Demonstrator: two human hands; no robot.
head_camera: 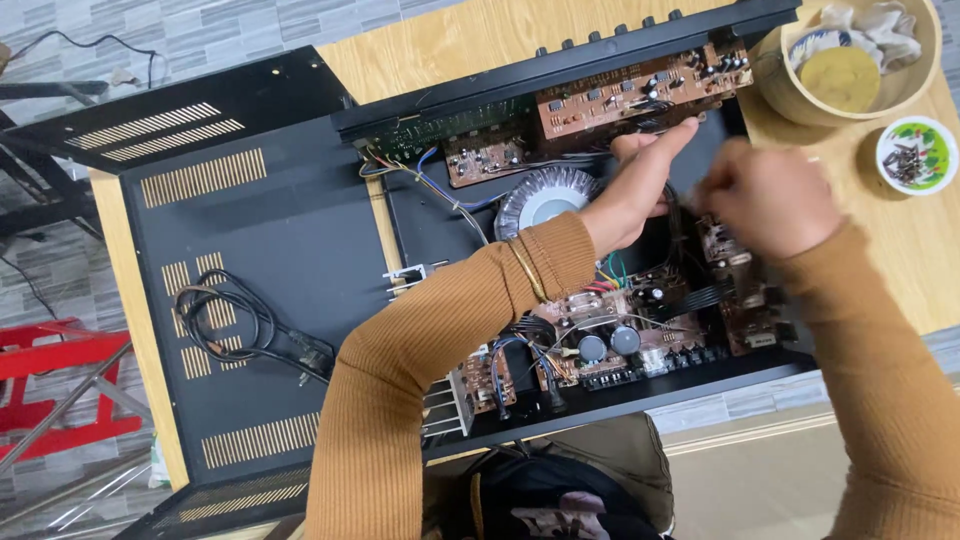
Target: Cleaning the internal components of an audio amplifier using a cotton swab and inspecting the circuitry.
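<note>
An opened black amplifier chassis (640, 395) lies on a wooden table, showing brown circuit boards (625, 100), a round silver transformer (540, 195) and bundles of coloured wires (610, 275). My left hand (640, 185) reaches into the middle of the chassis, fingers stretched toward the far board, just right of the transformer. My right hand (765, 195) hovers close beside it, blurred, fingers curled over the dark wiring near a brown board (745, 300). Whether either hand holds anything is hidden. Both arms wear brown sleeves; a gold bangle (527, 268) circles my left wrist.
The removed black vented cover (250, 260) lies at the left with a coiled black power cord (235, 325) on it. A wooden bowl (770, 85) with a round yellow object and a small dish of screws (917, 155) stand at the top right. A red stool (50, 350) is on the floor.
</note>
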